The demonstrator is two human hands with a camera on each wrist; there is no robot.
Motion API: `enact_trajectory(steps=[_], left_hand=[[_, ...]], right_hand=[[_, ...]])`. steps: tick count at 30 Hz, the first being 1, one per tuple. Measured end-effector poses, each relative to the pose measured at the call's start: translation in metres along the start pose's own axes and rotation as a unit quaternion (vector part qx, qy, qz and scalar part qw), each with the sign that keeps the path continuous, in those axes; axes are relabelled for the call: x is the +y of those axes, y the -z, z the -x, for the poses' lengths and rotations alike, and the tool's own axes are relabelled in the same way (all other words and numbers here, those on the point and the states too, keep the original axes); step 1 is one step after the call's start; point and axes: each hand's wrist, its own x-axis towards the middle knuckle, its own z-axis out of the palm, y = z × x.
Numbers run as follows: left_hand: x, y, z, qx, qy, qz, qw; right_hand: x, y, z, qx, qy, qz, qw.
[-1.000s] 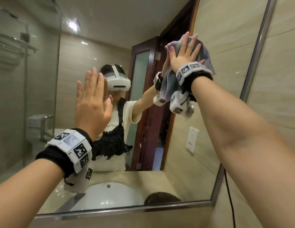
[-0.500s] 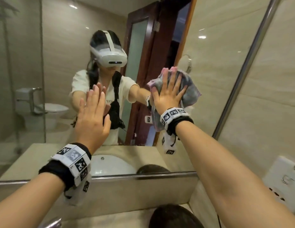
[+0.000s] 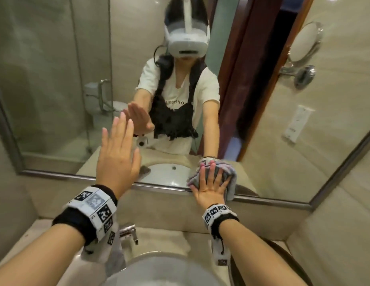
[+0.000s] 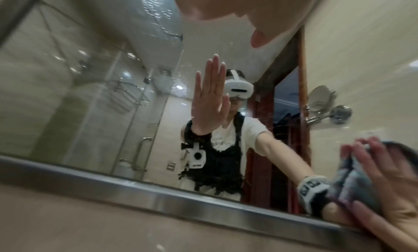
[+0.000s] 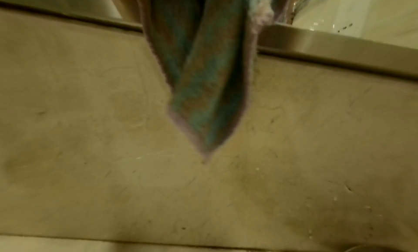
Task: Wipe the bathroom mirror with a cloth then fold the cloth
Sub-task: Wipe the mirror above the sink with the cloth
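Note:
The mirror (image 3: 56, 100) fills the wall above the basin, with a metal frame (image 3: 76, 178) along its bottom. My right hand (image 3: 211, 182) lies flat, fingers spread, and presses a grey-pink cloth (image 3: 229, 172) against the glass at the bottom edge, right of centre. A corner of the cloth (image 5: 203, 77) hangs over the frame (image 5: 339, 46) in the right wrist view. My left hand (image 3: 118, 153) is raised flat with straight fingers close to the glass and holds nothing; whether it touches the glass is unclear. In the left wrist view the cloth (image 4: 353, 180) and right hand (image 4: 389, 180) are at lower right.
Below the mirror is a beige stone backsplash (image 3: 169, 207), then a chrome faucet (image 3: 128, 234) and a white basin (image 3: 159, 269). A dark round object (image 3: 283, 254) sits on the counter at right. A tiled side wall (image 3: 345, 223) closes the right.
My right hand has dragged the cloth down from the upper right of the mirror to its bottom edge. The left hand stays raised and flat. The head view has tilted downward.

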Motion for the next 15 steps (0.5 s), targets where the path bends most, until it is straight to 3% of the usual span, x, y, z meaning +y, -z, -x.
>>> enact_trajectory(steps=[3,7,15], left_hand=[[-0.029,0.009,0.007,-0.005,0.020,-0.027,0.999],[-0.053,0.024,-0.002,0.020,0.036,-0.039,0.998],[-0.092,0.074,-0.016,0.099,0.068,-0.030,0.992]], right_hand=[[-0.005,0.007,-0.007,0.013,0.008,0.008,1.000],[-0.040,0.043,-0.050,0.048,0.097,0.072,0.992],[-0.144,0.136,-0.172,0.066,0.293,0.068,0.951]])
